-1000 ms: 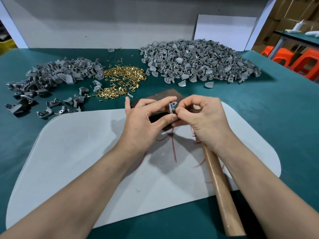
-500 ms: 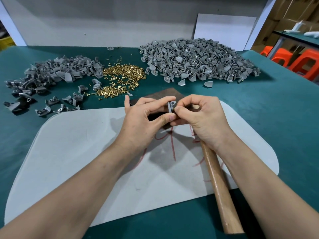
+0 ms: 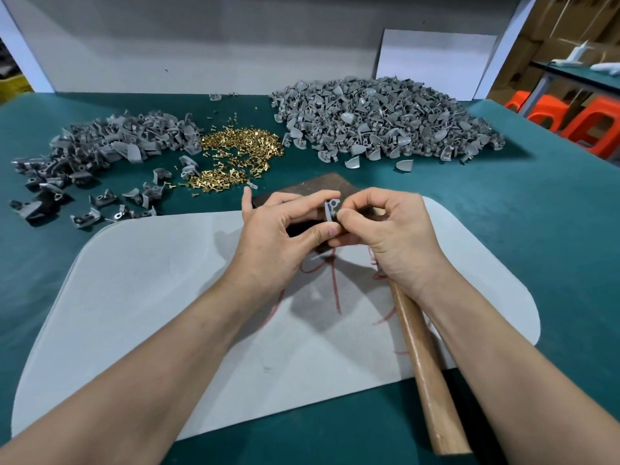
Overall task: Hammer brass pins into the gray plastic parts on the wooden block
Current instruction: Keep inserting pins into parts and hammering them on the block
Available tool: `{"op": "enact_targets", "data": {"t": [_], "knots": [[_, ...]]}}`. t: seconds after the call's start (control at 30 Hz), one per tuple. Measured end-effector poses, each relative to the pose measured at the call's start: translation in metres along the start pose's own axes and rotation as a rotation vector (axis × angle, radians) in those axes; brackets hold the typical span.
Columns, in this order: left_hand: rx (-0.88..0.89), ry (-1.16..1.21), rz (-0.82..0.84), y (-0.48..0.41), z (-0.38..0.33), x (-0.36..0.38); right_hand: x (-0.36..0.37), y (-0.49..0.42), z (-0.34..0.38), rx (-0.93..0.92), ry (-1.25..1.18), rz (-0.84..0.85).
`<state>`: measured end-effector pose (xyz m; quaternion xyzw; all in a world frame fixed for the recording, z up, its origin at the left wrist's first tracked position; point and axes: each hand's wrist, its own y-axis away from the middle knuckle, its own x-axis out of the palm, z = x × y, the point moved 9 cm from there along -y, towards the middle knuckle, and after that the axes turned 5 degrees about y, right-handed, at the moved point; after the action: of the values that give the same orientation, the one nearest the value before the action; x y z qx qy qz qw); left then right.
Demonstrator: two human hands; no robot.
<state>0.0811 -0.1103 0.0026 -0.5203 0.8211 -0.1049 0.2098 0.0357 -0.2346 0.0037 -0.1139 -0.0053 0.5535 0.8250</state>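
My left hand [image 3: 285, 233] pinches a small gray plastic part [image 3: 331, 209] between thumb and index finger, just above the dark wooden block [image 3: 322, 184]. My right hand [image 3: 391, 234] meets it from the right, thumb and fingertip pinched at the part's edge; any pin between them is hidden. A hammer's wooden handle [image 3: 426, 374] runs from under my right wrist toward the table's front edge. Loose brass pins [image 3: 240, 152] lie in a heap behind the block.
A large pile of gray parts [image 3: 382, 119] sits at the back right and a smaller, darker pile [image 3: 110, 146] at the back left. A white mat [image 3: 161, 297] covers the green table [image 3: 536, 203] under my arms. Orange stools [image 3: 577, 122] stand far right.
Both hands stay together over the block with the part; only the fingertips shift slightly. The hammer handle has not moved.
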Motion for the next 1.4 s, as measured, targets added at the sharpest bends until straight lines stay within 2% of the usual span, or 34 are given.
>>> {"op": "enact_targets", "data": {"t": [0.2, 0.47, 0.7, 0.83, 0.93, 1.0, 1.07, 1.13, 1.2, 1.23, 1.3, 1.33, 1.4], "knots": [[-0.003, 0.021, 0.003, 0.0, -0.001, 0.0, 0.0, 0.0, -0.001, -0.008, 0.003, -0.008], [0.02, 0.051, -0.008, 0.0, -0.002, 0.0, -0.001, -0.001, -0.001, 0.069, -0.192, -0.01], [-0.009, 0.111, -0.022, 0.0, 0.0, -0.001, -0.004, -0.001, -0.003, 0.109, -0.204, -0.061], [-0.002, 0.1, -0.013, -0.001, 0.0, -0.001, 0.001, 0.001, 0.002, 0.08, -0.195, -0.021], [-0.012, 0.187, -0.002, -0.001, 0.004, 0.0, 0.006, 0.002, 0.003, 0.045, -0.241, 0.004], [0.0, 0.143, -0.039, -0.003, 0.006, -0.003, 0.004, 0.001, 0.006, -0.003, -0.236, -0.008], [0.001, 0.037, -0.143, -0.006, 0.011, -0.014, -0.004, 0.001, 0.012, -0.084, -0.094, -0.081], [-0.05, -0.023, -0.237, -0.006, 0.017, -0.023, -0.021, 0.003, 0.02, -0.185, 0.243, -0.247], [-0.086, -0.087, -0.267, -0.005, 0.02, -0.026, -0.037, 0.004, 0.024, -0.201, 0.64, -0.398], [-0.093, -0.116, -0.268, -0.004, 0.021, -0.026, -0.045, 0.002, 0.021, -0.144, 0.807, -0.437], [-0.12, -0.137, -0.263, -0.004, 0.021, -0.026, -0.06, -0.003, -0.003, 0.117, 1.029, -0.369], [-0.137, -0.135, -0.257, -0.004, 0.022, -0.025, -0.065, -0.004, -0.014, 0.242, 1.098, -0.303], [-0.164, -0.118, -0.248, -0.005, 0.021, -0.025, -0.068, -0.004, -0.019, 0.336, 1.151, -0.244]]}}
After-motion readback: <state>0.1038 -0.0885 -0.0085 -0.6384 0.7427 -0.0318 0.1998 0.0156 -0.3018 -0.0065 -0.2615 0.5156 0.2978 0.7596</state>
